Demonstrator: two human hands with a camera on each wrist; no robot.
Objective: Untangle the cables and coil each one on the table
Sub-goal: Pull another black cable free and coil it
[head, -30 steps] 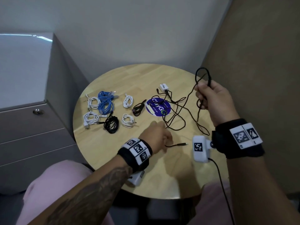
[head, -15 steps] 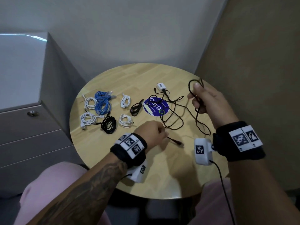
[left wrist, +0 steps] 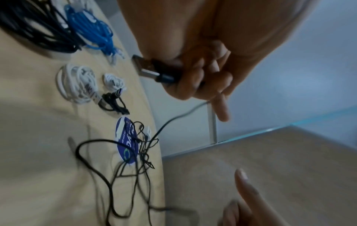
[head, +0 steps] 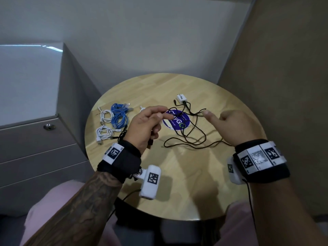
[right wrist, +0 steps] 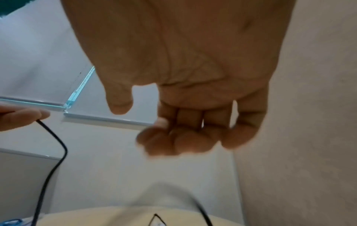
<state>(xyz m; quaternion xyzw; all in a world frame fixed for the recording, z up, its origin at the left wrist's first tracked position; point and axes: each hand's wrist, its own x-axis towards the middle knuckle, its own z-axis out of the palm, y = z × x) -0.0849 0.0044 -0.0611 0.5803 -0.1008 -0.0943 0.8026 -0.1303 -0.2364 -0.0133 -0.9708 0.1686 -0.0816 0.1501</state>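
A thin black cable (head: pixel 188 137) lies in a loose tangle across the round wooden table (head: pixel 177 183) and the purple sticker (head: pixel 175 121). My left hand (head: pixel 160 112) is raised above the table. It grips the cable's USB plug (left wrist: pixel 154 71) in its curled fingers, and the cable runs out past thumb and forefinger. My right hand (head: pixel 215 117) hovers to the right of the tangle with the thumb out and the fingers loosely curled. In the right wrist view the right hand (right wrist: pixel 148 123) holds nothing.
Coiled cables lie at the table's left: a blue one (head: pixel 119 116), two white ones (head: pixel 106 114) (head: pixel 103 134), and a black one (head: pixel 122 135) partly behind my left wrist. A white adapter (head: pixel 182 98) sits at the back. A grey cabinet (head: pixel 35 139) stands left of the table.
My right hand has let go of the black cable loops, which now lie on the table. My left hand has lifted the cable's plug end from the table towards the middle.
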